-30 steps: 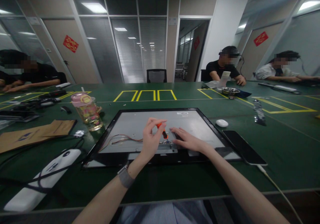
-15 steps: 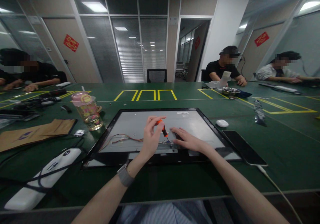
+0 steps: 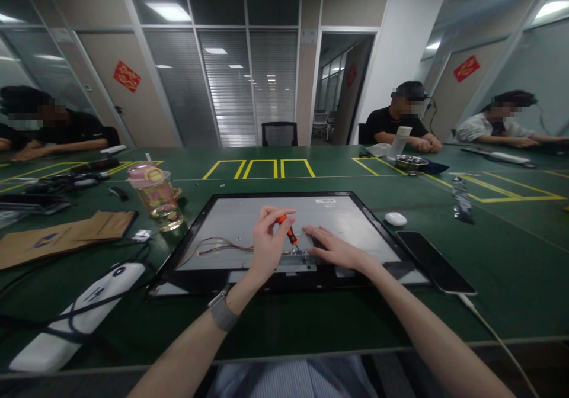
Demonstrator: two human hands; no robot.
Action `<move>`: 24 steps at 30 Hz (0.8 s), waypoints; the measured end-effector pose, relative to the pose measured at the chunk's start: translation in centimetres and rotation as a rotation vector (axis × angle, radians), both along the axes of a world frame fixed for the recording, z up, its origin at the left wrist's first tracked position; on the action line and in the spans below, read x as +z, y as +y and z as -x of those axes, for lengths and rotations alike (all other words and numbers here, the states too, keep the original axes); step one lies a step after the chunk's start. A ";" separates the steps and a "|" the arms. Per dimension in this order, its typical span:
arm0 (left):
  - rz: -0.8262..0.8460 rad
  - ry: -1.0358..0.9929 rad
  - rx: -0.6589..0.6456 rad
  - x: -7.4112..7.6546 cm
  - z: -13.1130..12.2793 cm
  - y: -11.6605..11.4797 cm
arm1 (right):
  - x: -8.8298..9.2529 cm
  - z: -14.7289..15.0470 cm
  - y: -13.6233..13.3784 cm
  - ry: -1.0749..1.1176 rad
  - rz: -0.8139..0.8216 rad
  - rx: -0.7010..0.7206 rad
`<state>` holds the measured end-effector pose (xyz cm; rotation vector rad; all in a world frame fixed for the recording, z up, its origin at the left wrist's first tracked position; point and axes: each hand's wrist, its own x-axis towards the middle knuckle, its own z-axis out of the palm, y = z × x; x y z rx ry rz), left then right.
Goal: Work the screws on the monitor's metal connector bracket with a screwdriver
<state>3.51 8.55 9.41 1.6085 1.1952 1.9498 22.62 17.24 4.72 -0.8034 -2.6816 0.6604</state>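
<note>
A flat screen panel (image 3: 231, 220) with a grey metal back and black frame lies face down on the table before me. My left hand (image 3: 269, 241) grips an orange and black screwdriver (image 3: 291, 234) by its handle, tilted, with the tip down at a small circuit board (image 3: 302, 254) near the panel's lower edge. My right hand (image 3: 335, 248) rests flat on the panel just right of the tip, fingers spread and holding nothing. Thin coloured wires (image 3: 217, 243) run across the metal from the left toward the board, passing behind my left hand.
Left of the panel stand a pink-lidded bottle (image 3: 155, 199), a brown paper bag (image 3: 66, 238) and a white device with black cables (image 3: 84, 315). On the right lie a white earbud case (image 3: 395, 219) and a phone (image 3: 433, 262) on a cable. Several people sit across the green table (image 3: 320, 321).
My left fingers have shifted slightly on the screwdriver handle, while its tip stays at the board. My right hand has not moved. Across the table, a person's hand has left the white bottle.
</note>
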 end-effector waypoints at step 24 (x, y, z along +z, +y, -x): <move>0.041 -0.089 -0.025 0.1 0.1 0.1 | 0.3 0.1 -0.1 -0.028 -0.008 -0.007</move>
